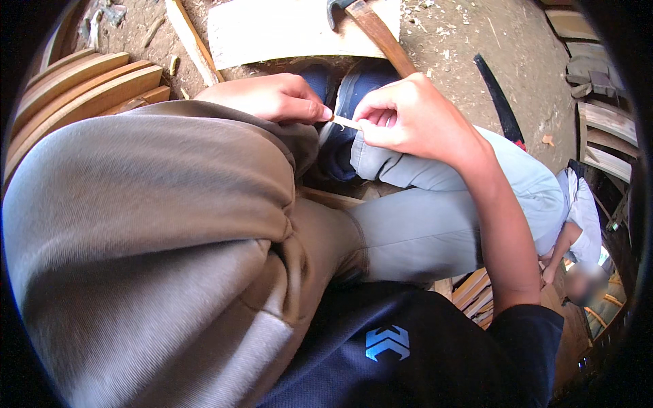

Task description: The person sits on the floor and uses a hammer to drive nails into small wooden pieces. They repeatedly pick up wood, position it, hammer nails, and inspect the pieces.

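A thin, pale strip, seemingly a sliver of wood, spans the gap between my hands above my blue shoes. My left hand pinches its left end between thumb and fingers. At the other end, the fingertips of my right hand close on it, with the wrist bent inward. A small curl hangs from the strip near its middle. Just beyond my right hand lies a hammer with a dark metal head and a wooden handle, its lower end hidden behind that hand.
Under the hammer is a pale board. Stacked curved wood pieces lie at left, beside a narrow wooden stick. A dark saw-like blade rests on the dirt at right. Further right, another person bends near more planks.
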The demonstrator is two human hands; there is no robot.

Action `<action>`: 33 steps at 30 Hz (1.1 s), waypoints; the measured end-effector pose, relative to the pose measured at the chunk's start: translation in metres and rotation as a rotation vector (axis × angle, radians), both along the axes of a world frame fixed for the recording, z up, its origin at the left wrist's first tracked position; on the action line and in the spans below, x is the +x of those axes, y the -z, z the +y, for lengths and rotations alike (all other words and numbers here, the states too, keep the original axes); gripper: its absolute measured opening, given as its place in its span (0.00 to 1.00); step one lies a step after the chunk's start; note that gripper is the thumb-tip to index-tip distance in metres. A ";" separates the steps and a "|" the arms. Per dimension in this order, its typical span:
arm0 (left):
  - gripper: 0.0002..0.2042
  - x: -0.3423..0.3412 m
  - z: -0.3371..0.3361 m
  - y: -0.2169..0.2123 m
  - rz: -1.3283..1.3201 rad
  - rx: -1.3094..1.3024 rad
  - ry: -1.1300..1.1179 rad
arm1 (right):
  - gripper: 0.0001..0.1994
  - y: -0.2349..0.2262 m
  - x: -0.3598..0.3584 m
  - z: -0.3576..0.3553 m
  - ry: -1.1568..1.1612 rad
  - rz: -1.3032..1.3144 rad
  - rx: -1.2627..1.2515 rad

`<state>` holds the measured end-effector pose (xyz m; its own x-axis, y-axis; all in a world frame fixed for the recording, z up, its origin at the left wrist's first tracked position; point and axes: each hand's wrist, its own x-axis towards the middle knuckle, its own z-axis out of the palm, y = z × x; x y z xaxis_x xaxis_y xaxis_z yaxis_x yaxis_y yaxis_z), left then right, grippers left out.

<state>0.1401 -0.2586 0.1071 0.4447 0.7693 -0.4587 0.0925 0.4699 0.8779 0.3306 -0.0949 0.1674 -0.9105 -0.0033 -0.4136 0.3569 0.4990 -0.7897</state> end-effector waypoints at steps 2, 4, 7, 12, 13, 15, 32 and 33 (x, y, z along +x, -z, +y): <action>0.22 0.000 0.002 -0.005 0.024 -0.010 -0.008 | 0.09 0.001 0.001 0.000 -0.016 0.017 0.024; 0.23 0.000 0.002 -0.004 0.036 -0.019 -0.003 | 0.08 0.002 0.000 -0.002 -0.032 0.020 0.051; 0.23 0.000 0.001 0.002 0.068 0.005 0.016 | 0.07 0.002 -0.002 -0.004 -0.048 0.018 0.097; 0.24 -0.003 0.010 -0.009 0.139 -0.026 0.098 | 0.07 0.006 0.000 -0.008 -0.041 0.068 0.180; 0.24 -0.002 0.010 -0.009 0.152 -0.040 0.094 | 0.07 0.005 -0.001 -0.010 -0.040 0.076 0.223; 0.24 -0.001 0.009 -0.008 0.179 -0.072 0.082 | 0.07 0.002 -0.003 -0.012 -0.041 0.094 0.306; 0.24 -0.003 0.009 -0.012 0.180 -0.070 0.100 | 0.08 0.002 -0.002 -0.006 -0.015 0.022 0.112; 0.24 -0.002 0.009 -0.011 0.181 -0.077 0.094 | 0.08 0.002 -0.002 -0.007 -0.018 0.012 0.123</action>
